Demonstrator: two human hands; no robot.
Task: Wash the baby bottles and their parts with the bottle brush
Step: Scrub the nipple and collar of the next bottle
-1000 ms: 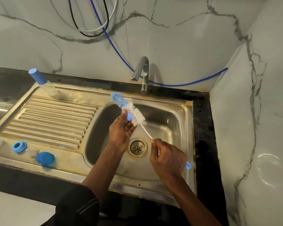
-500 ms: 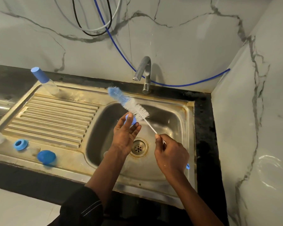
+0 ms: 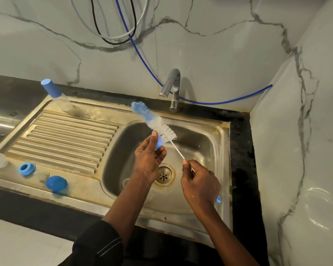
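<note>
One steel sink (image 3: pixel 204 143) lies below both hands, which hover over its basin. The right hand (image 3: pixel 200 183) curls around the wire handle of the brush (image 3: pixel 161 127), its bristles slanting toward the back edge. A bottle (image 3: pixel 60 96) stands at the drainboard's (image 3: pixel 65 139) back-left corner. A blue cap (image 3: pixel 56 183) lies near its front edge, with a blue ring (image 3: pixel 26 169) just left of it. The left hand (image 3: pixel 149 158) pinches a small blue part (image 3: pixel 158 143), which touches the bristles.
</note>
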